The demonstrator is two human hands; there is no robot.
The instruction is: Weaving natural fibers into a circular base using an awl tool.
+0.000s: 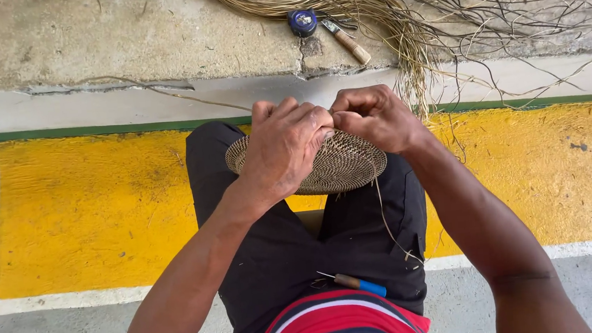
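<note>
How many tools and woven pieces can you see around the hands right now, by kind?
Woven disc, held by left hand and right hand: 1
Blue-handled awl on the lap: 1
Wooden-handled knife: 1
Blue tape measure: 1
Bundle of fibre strands: 1
Total: 5

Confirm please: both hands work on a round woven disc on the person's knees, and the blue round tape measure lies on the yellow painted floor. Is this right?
Not quite. Both hands, left hand and right hand, do work on the woven disc on the knees, but the blue tape measure lies on the grey concrete ledge, not on the yellow floor. The head view shows it.
</note>
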